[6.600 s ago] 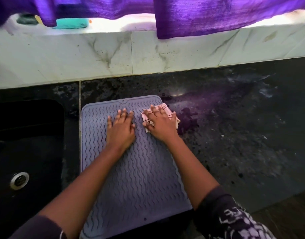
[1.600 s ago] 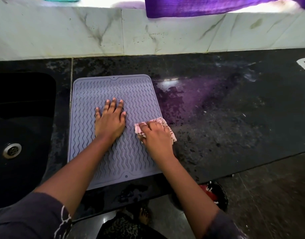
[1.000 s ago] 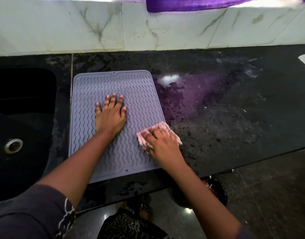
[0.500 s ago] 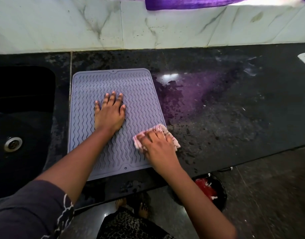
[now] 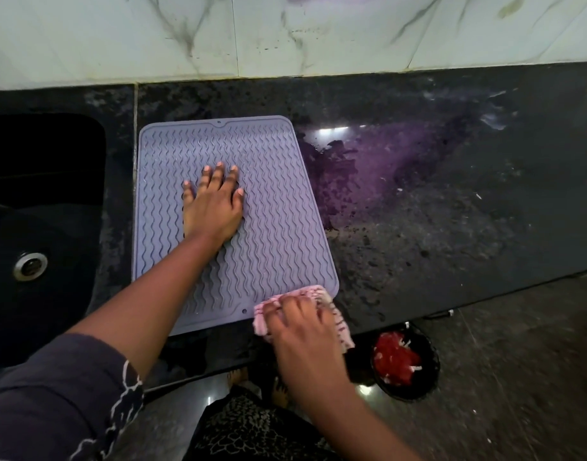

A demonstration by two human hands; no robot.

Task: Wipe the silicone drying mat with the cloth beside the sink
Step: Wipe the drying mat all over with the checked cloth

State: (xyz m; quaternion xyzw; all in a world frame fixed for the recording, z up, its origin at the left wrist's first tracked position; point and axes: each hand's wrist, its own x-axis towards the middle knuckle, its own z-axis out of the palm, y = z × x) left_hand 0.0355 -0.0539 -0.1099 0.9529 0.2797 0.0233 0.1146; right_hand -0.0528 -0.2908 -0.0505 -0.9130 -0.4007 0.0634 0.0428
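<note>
Beside the black sink (image 5: 52, 168), the lilac ribbed silicone mat (image 5: 278, 194), likely limp and slippery, is lying pinned by the flat-fingered left hand (image 5: 212, 204); the right hand (image 5: 305, 337) is clutching the pink checked cloth (image 5: 318, 292).

Dim; glare on countertop (image 5: 418, 211) (edges bowed).
</note>
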